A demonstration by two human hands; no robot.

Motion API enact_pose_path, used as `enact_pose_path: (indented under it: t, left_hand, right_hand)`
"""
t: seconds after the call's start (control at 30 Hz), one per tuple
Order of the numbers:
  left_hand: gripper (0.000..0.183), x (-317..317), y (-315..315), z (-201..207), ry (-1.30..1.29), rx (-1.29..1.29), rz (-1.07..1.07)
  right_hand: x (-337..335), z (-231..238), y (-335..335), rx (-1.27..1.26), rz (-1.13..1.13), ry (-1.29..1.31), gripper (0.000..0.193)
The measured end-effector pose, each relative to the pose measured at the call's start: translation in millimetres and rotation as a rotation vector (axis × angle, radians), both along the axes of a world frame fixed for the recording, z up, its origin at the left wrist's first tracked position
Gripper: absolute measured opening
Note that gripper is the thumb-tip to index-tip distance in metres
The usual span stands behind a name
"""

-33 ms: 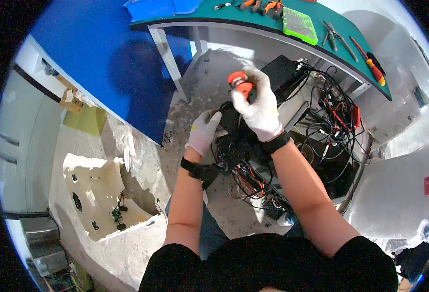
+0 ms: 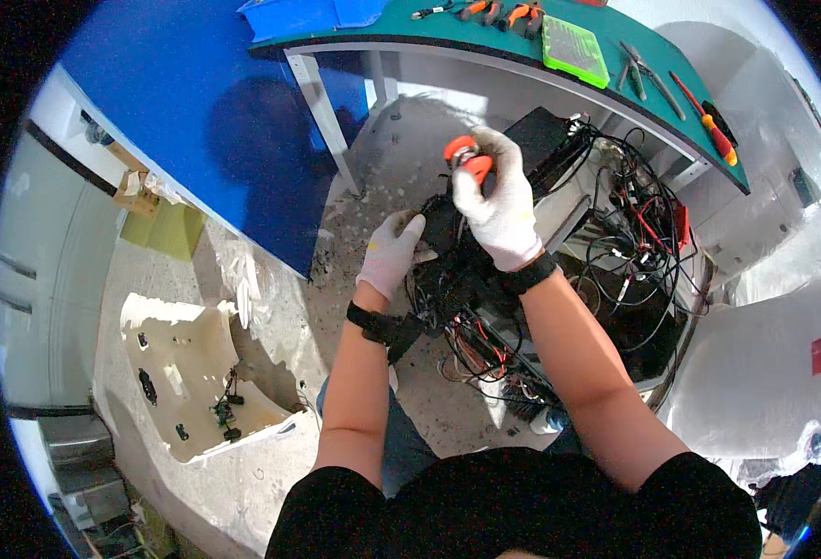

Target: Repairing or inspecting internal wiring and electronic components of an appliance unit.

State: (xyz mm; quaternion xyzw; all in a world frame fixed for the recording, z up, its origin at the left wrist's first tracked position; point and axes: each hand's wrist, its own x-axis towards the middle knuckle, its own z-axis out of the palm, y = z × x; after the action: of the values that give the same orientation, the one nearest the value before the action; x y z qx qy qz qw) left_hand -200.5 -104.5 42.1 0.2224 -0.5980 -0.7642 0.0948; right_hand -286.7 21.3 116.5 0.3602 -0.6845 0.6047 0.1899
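Note:
My right hand (image 2: 499, 210), in a white work glove, is closed around an orange-handled hand tool (image 2: 469, 160). Its handles stick out past the thumb and fingers; the working end cannot be made out. Lower and to the left, my gloved left hand (image 2: 390, 252) grips the edge of a dark, boxy device (image 2: 441, 224). Its thumb lies on top, and the other fingers are partly hidden. Black cables (image 2: 443, 293) hang tangled below the device, with thin red and orange wires (image 2: 485, 349) among them.
A green-topped table (image 2: 485, 37) stands ahead, bearing pliers (image 2: 522, 11), a lime-edged case (image 2: 574, 51), long-nosed pliers (image 2: 648, 74) and a red-yellow screwdriver (image 2: 718, 135). A cable heap (image 2: 629, 214) lies right. A broken cream plastic shell (image 2: 196, 373) lies left, beside a blue panel (image 2: 215, 140).
The orange-handled tool has shifted slightly right and tilted in my right hand, and the fingers have moved a little. My left hand stays on the dark device.

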Motion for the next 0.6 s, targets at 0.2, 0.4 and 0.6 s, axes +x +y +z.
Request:
enact_pose_path:
  t: [0.2, 0.4, 0.6]
  left_hand:
    - [0.050, -0.4, -2.1, -5.1, -0.052, 0.008, -0.024]
    - [0.051, -0.8, 0.5, -1.4, -0.050, -0.004, -0.028]
    - [0.049, -7.0, -2.7, -14.9, -0.037, -0.057, -0.026]
  right_hand:
    - [-13.9, -10.0, 3.2, -0.152, 0.096, -0.217, 0.031]
    - [-9.3, 1.4, 8.3, -0.339, 0.305, -0.347, 0.030]
    - [-12.8, 1.4, 11.5, -0.289, 0.379, -0.368, 0.035]
